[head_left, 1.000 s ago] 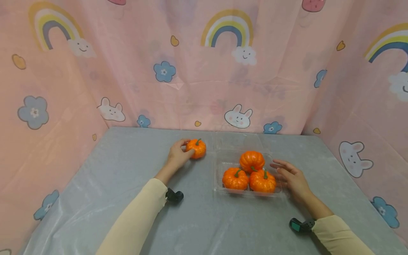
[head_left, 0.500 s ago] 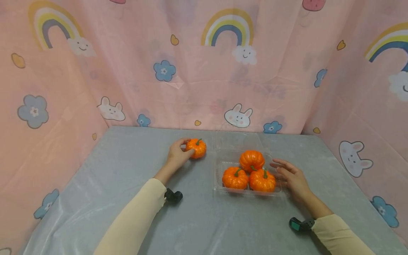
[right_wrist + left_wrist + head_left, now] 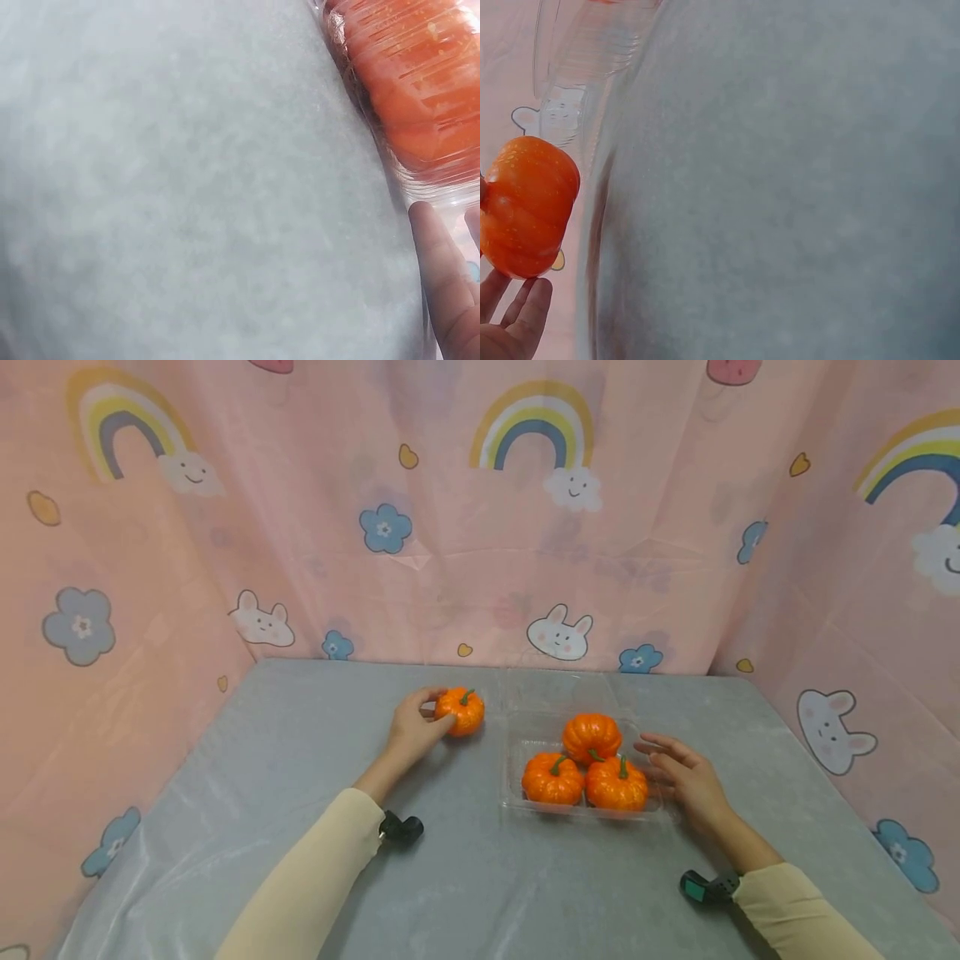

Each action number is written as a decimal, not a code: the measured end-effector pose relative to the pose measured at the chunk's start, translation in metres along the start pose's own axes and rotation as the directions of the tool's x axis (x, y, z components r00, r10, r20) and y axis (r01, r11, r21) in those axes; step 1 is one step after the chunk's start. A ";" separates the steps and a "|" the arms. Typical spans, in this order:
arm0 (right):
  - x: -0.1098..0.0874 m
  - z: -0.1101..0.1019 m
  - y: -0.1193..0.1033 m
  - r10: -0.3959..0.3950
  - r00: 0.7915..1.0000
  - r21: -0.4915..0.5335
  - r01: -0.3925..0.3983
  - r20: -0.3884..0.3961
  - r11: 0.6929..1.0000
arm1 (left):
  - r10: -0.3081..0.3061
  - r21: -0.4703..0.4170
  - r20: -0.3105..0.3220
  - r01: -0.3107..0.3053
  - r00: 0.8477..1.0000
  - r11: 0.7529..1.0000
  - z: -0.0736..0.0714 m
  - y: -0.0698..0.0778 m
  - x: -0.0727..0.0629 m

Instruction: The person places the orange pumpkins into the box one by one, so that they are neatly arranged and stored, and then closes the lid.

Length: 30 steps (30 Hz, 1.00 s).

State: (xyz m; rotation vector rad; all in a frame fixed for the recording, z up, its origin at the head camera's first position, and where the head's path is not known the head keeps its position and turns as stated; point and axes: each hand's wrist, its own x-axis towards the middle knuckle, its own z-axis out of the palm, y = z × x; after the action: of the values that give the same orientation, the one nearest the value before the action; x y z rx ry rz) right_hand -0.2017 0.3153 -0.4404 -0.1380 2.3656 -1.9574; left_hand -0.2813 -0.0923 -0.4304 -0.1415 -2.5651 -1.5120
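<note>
My left hand holds a small orange pumpkin with a green stem between thumb and fingers, left of a clear plastic box. That pumpkin also shows in the left wrist view, with fingertips against its underside. Inside the clear plastic box sit three more pumpkins: one at the back, one front left and one front right. At the box's right wall is my right hand, fingers loosely extended. In the right wrist view its fingertip lies at the box's edge.
The box's clear lid lies folded back behind it, near the pink patterned curtain. A grey cloth covers the table. Dark bands are worn on both wrists.
My left hand and forearm have shifted very slightly left and toward me, with the pumpkin still held. The right hand, the box and the pumpkins in it stay in place.
</note>
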 end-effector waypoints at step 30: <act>-0.002 -0.001 0.000 -0.019 0.999 0.020 0.019 0.036 1.000 | 0.112 -0.031 -0.029 -0.112 0.993 0.993 -0.007 0.020 -0.018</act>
State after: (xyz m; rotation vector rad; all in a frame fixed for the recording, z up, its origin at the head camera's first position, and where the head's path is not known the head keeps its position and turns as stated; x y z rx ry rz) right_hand -0.1995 0.3160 -0.4400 -0.1942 2.3306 -1.9683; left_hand -0.2600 -0.0891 -0.4133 -0.2623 -2.4675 -1.5052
